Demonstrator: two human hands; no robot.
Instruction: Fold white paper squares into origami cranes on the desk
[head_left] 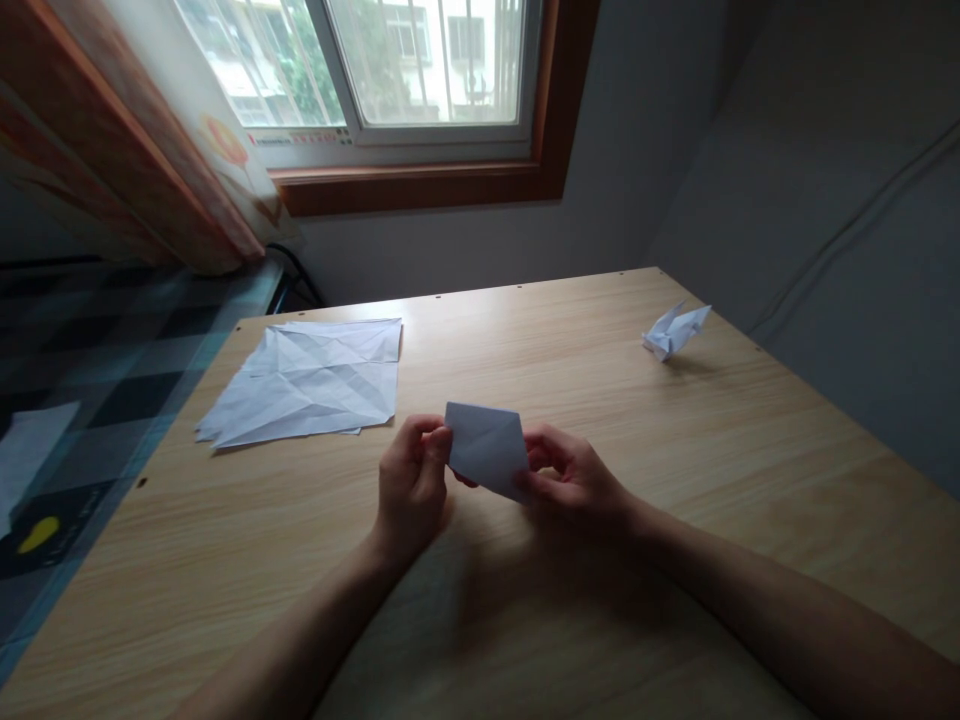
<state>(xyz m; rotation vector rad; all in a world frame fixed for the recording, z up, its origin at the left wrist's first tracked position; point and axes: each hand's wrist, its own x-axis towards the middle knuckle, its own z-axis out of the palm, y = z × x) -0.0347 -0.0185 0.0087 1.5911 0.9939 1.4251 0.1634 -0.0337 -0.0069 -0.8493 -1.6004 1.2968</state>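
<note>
A small folded white paper point(486, 446) is held just above the middle of the wooden table point(675, 470). My left hand point(411, 483) pinches its left edge with curled fingers. My right hand point(570, 476) grips its lower right corner between thumb and fingers. The paper shows a diagonal crease and stands tilted up toward the camera.
A stack of creased white sheets point(311, 380) lies on the table's far left. A finished folded paper figure point(673, 330) sits near the far right edge. A bed with a checked cover point(97, 370) adjoins the table's left side. A window point(390, 70) and curtain point(150, 140) stand behind.
</note>
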